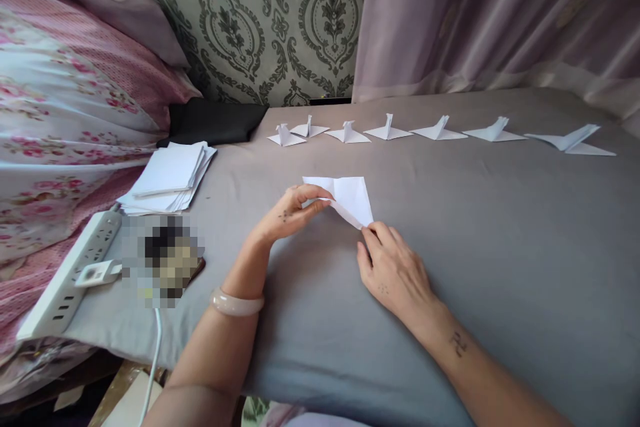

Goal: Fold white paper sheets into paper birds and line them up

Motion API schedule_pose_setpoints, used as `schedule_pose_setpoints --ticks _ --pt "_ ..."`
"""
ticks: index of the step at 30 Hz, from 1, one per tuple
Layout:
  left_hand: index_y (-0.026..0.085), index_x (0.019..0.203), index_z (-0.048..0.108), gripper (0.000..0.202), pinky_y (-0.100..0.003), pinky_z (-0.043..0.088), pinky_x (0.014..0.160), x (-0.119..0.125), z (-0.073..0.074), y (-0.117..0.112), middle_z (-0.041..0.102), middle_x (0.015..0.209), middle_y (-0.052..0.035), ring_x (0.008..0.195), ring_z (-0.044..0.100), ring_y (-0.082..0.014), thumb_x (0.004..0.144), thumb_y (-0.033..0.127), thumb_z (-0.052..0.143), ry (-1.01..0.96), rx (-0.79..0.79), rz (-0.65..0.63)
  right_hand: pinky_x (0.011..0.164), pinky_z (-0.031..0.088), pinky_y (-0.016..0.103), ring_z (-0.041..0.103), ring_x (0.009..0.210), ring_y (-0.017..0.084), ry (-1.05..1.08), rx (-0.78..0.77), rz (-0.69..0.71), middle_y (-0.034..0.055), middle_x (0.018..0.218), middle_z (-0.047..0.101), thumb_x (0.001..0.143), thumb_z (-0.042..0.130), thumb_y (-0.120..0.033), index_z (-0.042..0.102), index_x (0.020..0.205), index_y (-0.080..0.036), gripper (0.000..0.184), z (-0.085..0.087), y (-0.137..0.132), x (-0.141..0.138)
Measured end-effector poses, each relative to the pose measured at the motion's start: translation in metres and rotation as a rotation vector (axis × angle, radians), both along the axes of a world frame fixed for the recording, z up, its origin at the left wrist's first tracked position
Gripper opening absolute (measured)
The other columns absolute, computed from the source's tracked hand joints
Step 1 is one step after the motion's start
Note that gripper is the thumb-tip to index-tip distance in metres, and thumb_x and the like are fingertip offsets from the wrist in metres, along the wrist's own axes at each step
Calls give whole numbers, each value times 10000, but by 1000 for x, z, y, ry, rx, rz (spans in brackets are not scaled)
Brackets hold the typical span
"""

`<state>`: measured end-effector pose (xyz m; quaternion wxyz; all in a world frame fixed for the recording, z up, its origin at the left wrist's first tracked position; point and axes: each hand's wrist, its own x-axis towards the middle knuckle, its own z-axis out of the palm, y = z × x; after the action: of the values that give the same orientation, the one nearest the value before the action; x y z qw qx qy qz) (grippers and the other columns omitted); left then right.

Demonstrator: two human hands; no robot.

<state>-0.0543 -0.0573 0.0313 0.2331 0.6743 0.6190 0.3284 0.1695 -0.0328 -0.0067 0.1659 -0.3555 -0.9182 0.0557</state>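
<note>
"White paper (350, 197), partly folded. Which grip has it?"

"Both. The left grip (293, 213) pinches its left edge between thumb and fingertips. The right grip (395, 270) nips the near, pointed corner between thumb and forefinger, with the other fingers loosely curled."

"And where does the paper lie?"

"Between the two grips and just beyond them, on the grey sheet (500, 247). The pinched edges are lifted a little."

"Anything on the arms?"

"A pale bangle (236, 303) sits on the wrist behind the left grip."

"What's to the left of that grip?"

"A stack of white sheets (167, 177) lies near it, slightly fanned. Nearer the person than the stack is a white power strip (65, 280) with a plug (97, 273) in it. Beside the plug is something blurred out that I cannot make out."

"And past the grips?"

"A row of seven folded paper figures (387, 130), winged with a raised point, stands well apart from the hands. Left of the row, beyond the stack, is a black cushion (215, 121), and farther left pink floral bedding (60, 113). Behind it all are patterned wallpaper (280, 20) and a mauve curtain (500, 13)."
</note>
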Motion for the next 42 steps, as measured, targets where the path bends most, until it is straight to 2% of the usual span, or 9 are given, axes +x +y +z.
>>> schedule_pose_setpoints --ticks 5,9,13,18,23,25,34,38,42 --pt "162 935 667 242 -294 472 894 -8 -8 4 695 966 -56 946 623 -176 889 375 562 -127 -56 -32 670 416 310 586 868 190 -5 11 -5 82 959 633 933 416 -212 617 1032 -163 229 1 1 -1" --pt "155 855 699 220 -300 458 882 -5 -12 8 698 896 -68 902 615 -185 804 369 689 -179 -6 -59 673 407 301 571 862 171 -43 4 -20 61 947 621 936 427 -229 616 1072 -154 245 2 0 -2" --pt "155 824 702 172 -307 454 865 -4 -16 9 691 879 -77 901 606 -190 832 321 658 -211 -5 -46 696 400 299 558 875 167 -65 -7 -23 51 955 612 945 417 -251 605 1131 -153 282 2 0 -3" --pt "154 826 701 203 -314 442 899 -7 -14 8 682 922 -80 934 603 -196 856 335 615 -208 -63 -110 707 390 302 544 887 174 -86 -8 -25 54 967 608 952 404 -276 589 1189 -149 326 2 0 -4" --pt "138 842 685 269 -286 452 837 -6 -14 9 673 894 -67 887 605 -185 868 384 580 -224 -95 32 711 385 317 529 886 186 -119 32 -17 71 978 606 962 379 -300 572 1235 -112 384 1 -1 -7" --pt "138 842 683 271 -283 452 835 -6 -14 10 675 897 -64 887 603 -184 870 386 576 -228 -90 45 725 386 321 523 885 187 -127 46 -3 77 985 606 967 364 -305 566 1245 -91 404 1 -2 -7" --pt "153 812 684 194 -318 451 915 -14 -14 9 692 942 -78 946 623 -198 817 347 667 -273 -3 -66 690 367 329 512 871 187 -155 33 -7 69 987 595 972 357 -314 539 1302 -161 406 5 -3 -9" --pt "186 921 708 163 -340 439 947 -25 -13 4 690 1019 -79 987 603 -199 823 311 672 -188 18 -150 699 364 322 511 861 185 -155 40 -5 74 973 590 972 354 -311 553 1289 -168 400 6 -3 -9" --pt "228 941 724 160 -341 436 920 -33 -13 -2 710 945 -52 969 556 -193 888 282 583 -53 61 -29 688 358 320 508 860 184 -156 45 -1 74 966 587 973 351 -308 557 1286 -169 399 6 -3 -8"
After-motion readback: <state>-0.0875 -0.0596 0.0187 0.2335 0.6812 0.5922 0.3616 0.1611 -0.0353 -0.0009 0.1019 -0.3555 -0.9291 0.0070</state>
